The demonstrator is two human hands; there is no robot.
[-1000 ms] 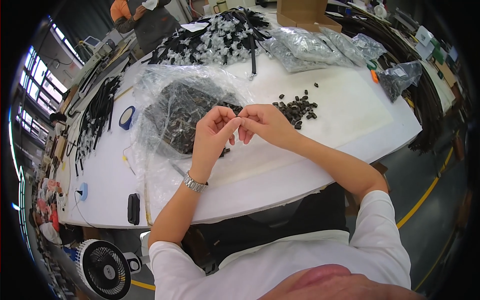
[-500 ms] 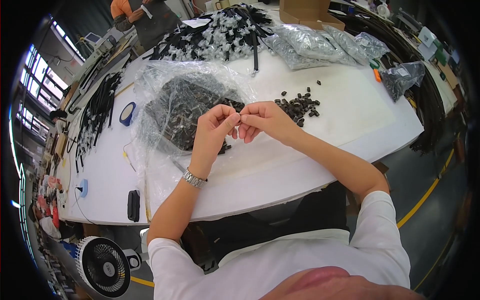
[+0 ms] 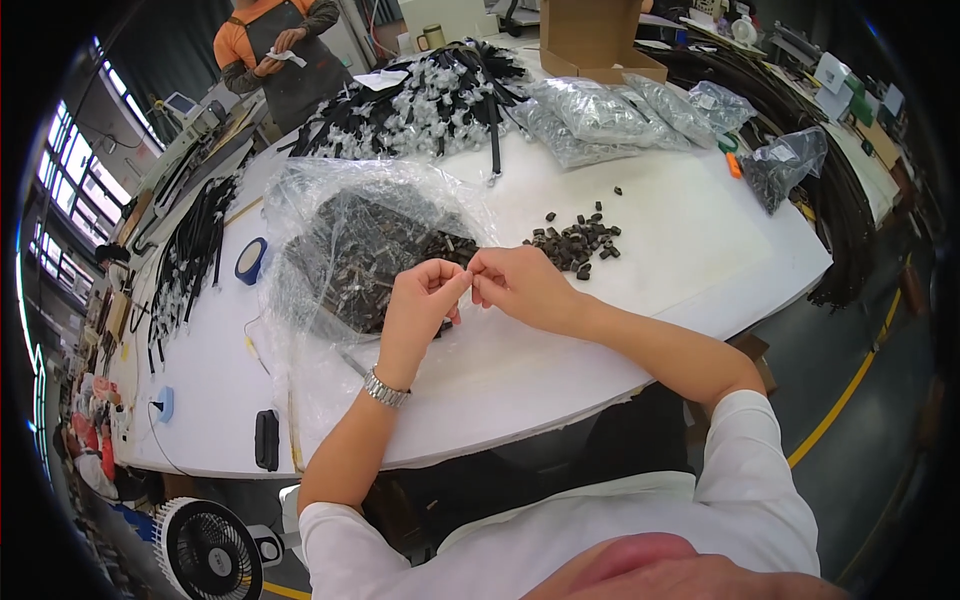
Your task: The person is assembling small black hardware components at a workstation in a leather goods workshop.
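Left hand (image 3: 420,300) and right hand (image 3: 530,290) meet, each grip pinched closed.
Anything held is too small to tell. Beyond, on the tabletop (image 3: 700,215), the clear bag of dark pieces (image 3: 365,245) lies nearer the left, the loose pile (image 3: 575,245) nearer the right.

Just beyond the left hand (image 3: 424,300) lies a crinkled, glossy plastic bag (image 3: 350,250); behind that hand, a shiny metal watch (image 3: 385,389). Past the right hand (image 3: 522,288) are glossy plastic packets (image 3: 590,112) and a matt cardboard box (image 3: 590,42). Beneath both hands, the tabletop (image 3: 710,235) looks smooth.
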